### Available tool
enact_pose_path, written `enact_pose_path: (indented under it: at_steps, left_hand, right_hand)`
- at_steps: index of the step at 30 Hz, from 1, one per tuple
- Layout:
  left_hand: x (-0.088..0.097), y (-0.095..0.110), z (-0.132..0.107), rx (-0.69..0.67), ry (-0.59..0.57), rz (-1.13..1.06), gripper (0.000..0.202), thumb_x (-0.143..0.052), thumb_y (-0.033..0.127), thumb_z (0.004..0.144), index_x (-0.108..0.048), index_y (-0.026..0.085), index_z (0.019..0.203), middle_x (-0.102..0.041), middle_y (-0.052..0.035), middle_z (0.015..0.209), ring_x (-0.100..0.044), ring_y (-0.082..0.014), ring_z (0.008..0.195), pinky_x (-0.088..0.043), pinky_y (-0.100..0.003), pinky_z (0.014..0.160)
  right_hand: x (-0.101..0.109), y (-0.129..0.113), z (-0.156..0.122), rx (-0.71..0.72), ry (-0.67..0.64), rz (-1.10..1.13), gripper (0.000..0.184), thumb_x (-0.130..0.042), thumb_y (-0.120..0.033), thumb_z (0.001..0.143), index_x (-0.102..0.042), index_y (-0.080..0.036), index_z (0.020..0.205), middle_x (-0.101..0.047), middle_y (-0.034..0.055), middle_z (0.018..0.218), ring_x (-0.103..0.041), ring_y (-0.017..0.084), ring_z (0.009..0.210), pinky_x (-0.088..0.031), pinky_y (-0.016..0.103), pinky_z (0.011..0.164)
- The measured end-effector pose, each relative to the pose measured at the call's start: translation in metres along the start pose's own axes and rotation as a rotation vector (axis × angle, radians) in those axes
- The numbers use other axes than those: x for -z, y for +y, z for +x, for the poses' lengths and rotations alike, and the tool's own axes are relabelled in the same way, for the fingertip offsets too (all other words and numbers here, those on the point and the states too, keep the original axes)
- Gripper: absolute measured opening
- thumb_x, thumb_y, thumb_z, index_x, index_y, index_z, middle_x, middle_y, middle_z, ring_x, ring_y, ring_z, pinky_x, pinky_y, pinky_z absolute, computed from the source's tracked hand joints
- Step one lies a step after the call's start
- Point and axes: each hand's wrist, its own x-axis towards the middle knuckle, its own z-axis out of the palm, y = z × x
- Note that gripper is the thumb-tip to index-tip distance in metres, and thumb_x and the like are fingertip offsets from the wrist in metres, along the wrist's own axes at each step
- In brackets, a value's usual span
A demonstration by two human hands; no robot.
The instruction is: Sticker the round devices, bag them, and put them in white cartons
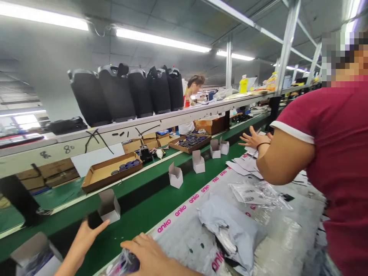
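My left hand [83, 238] reaches over the green conveyor belt with thumb and fingers spread, its fingertips close to an open white carton [110, 209]. Whether they touch it, I cannot tell. At the belt's near edge my right hand [148, 251] curls over a clear plastic-wrapped item [125, 262] with some purple in it; the hand covers much of it. In the lower left corner stands another open white carton [50, 264], with a plastic-wrapped dark thing inside. Farther along the belt are more open white cartons, one with its flap up [176, 177].
Shallow cardboard trays [94, 180] with dark round pieces lie beyond the belt. Black speakers [115, 94] line the shelf above. A grey plastic bag [227, 218] rests on the anko-printed sheet [178, 212]. At right, a co-worker in red [336, 153] reaches over flat white cartons [244, 166].
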Motion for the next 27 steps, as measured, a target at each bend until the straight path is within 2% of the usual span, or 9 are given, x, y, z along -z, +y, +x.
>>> enact_pose_path:
  at_steps: [2,5,9,12,15,17,20,24,27]
  left_hand:
    - [-0.015,-0.006,0.0,0.057,-0.065,-0.078,0.071,-0.089,0.049,0.05,-0.066,0.017,0.109,-0.077,-0.012,0.1,-0.07,-0.0404,0.11,-0.055,-0.053,0.097]
    - [-0.03,-0.015,0.006,0.105,-0.107,-0.156,0.066,-0.087,0.048,0.052,-0.066,0.019,0.107,-0.077,-0.0127,0.104,-0.07,-0.0402,0.112,-0.053,-0.054,0.101]
    - [-0.039,-0.015,0.018,0.067,-0.122,-0.183,0.064,-0.085,0.046,0.051,-0.065,0.018,0.105,-0.077,-0.0132,0.1,-0.07,-0.0412,0.111,-0.051,-0.056,0.104]
    - [-0.037,-0.007,0.014,-0.069,-0.122,-0.189,0.06,-0.085,0.042,0.05,-0.065,0.017,0.101,-0.076,-0.0116,0.095,-0.069,-0.0419,0.109,-0.049,-0.058,0.104]
    - [-0.029,-0.006,-0.002,-0.109,-0.07,-0.215,0.07,-0.085,0.035,0.051,-0.058,0.017,0.113,-0.073,-0.0127,0.113,-0.066,-0.0369,0.117,-0.048,-0.052,0.108]
    - [-0.025,-0.013,-0.014,-0.107,-0.025,-0.227,0.08,-0.085,0.03,0.054,-0.05,0.018,0.125,-0.068,-0.0131,0.126,-0.064,-0.0324,0.122,-0.048,-0.047,0.108]
    - [-0.02,-0.026,-0.03,-0.104,0.001,-0.248,0.084,-0.084,0.022,0.057,-0.044,0.021,0.131,-0.064,-0.0111,0.132,-0.064,-0.0271,0.122,-0.047,-0.041,0.109]
    - [-0.018,-0.038,-0.039,-0.087,0.01,-0.296,0.083,-0.084,0.016,0.058,-0.047,0.022,0.132,-0.064,-0.0089,0.133,-0.062,-0.0257,0.123,-0.044,-0.039,0.11]
    - [-0.02,-0.044,-0.04,-0.055,0.002,-0.334,0.081,-0.085,0.013,0.057,-0.051,0.022,0.13,-0.067,-0.0073,0.128,-0.064,-0.0268,0.119,-0.047,-0.04,0.107]
  right_hand:
    - [-0.003,0.001,0.0,0.008,-0.004,0.007,0.096,-0.08,-0.07,0.068,-0.045,-0.035,0.15,-0.066,0.006,0.122,-0.059,0.032,0.114,-0.047,0.045,0.104]
    - [-0.005,0.004,0.001,0.031,-0.027,0.015,0.091,-0.078,-0.072,0.071,-0.045,-0.037,0.149,-0.065,0.0056,0.126,-0.06,0.032,0.114,-0.046,0.047,0.105]
    - [-0.001,0.004,0.0,0.018,-0.012,0.027,0.087,-0.077,-0.073,0.071,-0.05,-0.038,0.145,-0.066,0.0051,0.123,-0.059,0.032,0.115,-0.044,0.048,0.107]
    - [0.01,-0.008,-0.004,0.0,-0.011,0.034,0.088,-0.083,-0.063,0.069,-0.05,-0.036,0.146,-0.066,0.0048,0.124,-0.058,0.031,0.116,-0.043,0.045,0.106]
    - [0.027,-0.028,-0.008,-0.047,-0.103,0.042,0.086,-0.087,-0.045,0.069,-0.05,-0.032,0.146,-0.062,0.0064,0.131,-0.056,0.03,0.12,-0.042,0.044,0.108]
    - [0.039,-0.04,-0.006,-0.08,-0.173,0.045,0.084,-0.084,-0.032,0.07,-0.05,-0.026,0.147,-0.056,0.0098,0.136,-0.053,0.029,0.125,-0.041,0.043,0.11]
    - [0.05,-0.05,-0.003,-0.104,-0.256,0.034,0.077,-0.071,-0.02,0.074,-0.049,-0.02,0.148,-0.055,0.0135,0.135,-0.051,0.031,0.127,-0.04,0.047,0.112]
    - [0.055,-0.048,-0.002,-0.111,-0.309,0.093,0.072,-0.067,-0.017,0.077,-0.051,-0.026,0.147,-0.061,0.0098,0.134,-0.054,0.03,0.128,-0.037,0.051,0.116]
    - [0.061,-0.047,0.009,-0.156,-0.21,0.23,0.068,-0.072,-0.025,0.079,-0.052,-0.026,0.144,-0.061,0.0093,0.135,-0.058,0.029,0.126,-0.043,0.05,0.112]
